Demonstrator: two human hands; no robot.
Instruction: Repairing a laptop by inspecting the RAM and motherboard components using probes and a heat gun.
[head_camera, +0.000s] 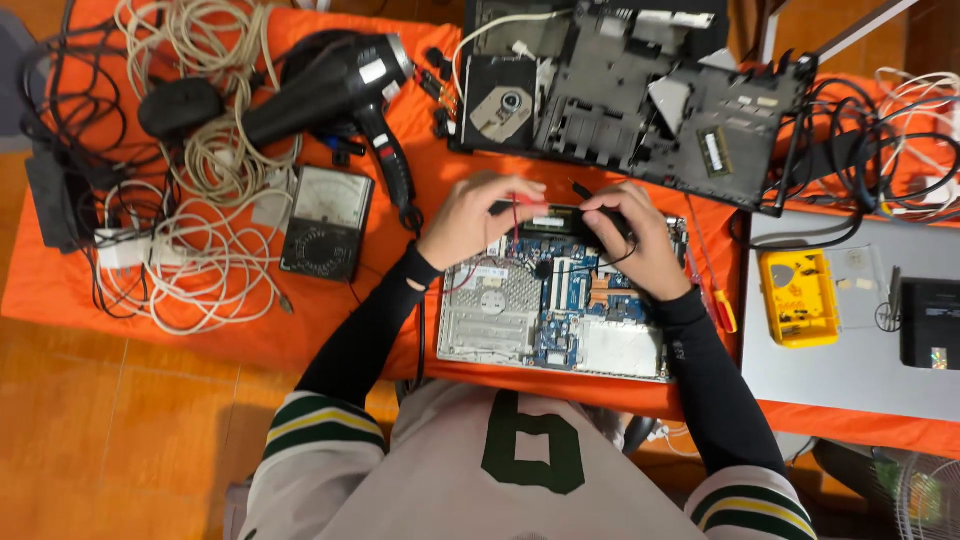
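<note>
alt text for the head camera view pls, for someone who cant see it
Seen from above, a person's left hand and right hand hold multimeter probes to an opened laptop's circuit board on an orange cloth. An analog multimeter, black hair dryer and tangled cables lie to the left, a stripped laptop shell beyond.

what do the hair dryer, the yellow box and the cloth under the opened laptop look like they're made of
Hair dryer: apparently hard black plastic, slightly glossy, with soft highlights along the barrel. Yellow box: looks like moulded opaque plastic, matt, with rounded corners and small recessed compartments. Orange cloth: seemingly woven fabric, dull, with creases and a loosely hanging edge. Opened laptop: bare blue circuit board and silvery, likely metal, plates.
</note>
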